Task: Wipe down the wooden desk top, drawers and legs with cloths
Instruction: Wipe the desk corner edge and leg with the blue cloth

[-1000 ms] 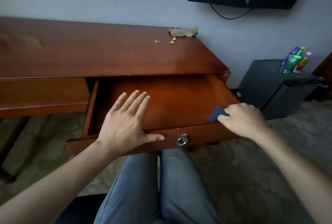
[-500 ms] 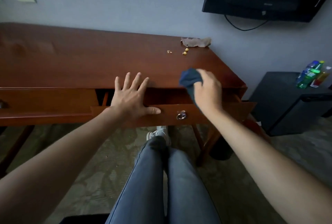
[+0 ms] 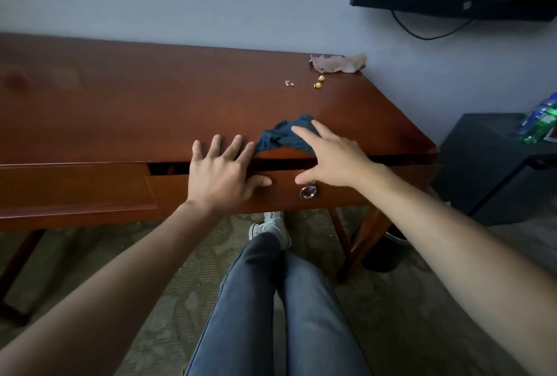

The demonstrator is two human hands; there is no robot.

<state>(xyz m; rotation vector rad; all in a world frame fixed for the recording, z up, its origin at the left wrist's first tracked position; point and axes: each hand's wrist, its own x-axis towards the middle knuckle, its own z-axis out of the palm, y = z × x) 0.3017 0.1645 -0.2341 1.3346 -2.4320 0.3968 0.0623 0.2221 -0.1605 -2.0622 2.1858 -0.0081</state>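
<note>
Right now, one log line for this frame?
left hand: open, pressing drawer front | right hand: open, over blue cloth on desk top | drawer: nearly closed

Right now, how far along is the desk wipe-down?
Early on. The drawer is almost shut, left hand flat on its front. The blue cloth lies on the desk top under the right hand. Crumbs and a brown scrap remain; legs unwiped.

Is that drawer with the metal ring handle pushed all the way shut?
No: the drawer still stands out a little from the desk, with a dark gap showing above its front beside the left hand.
</note>
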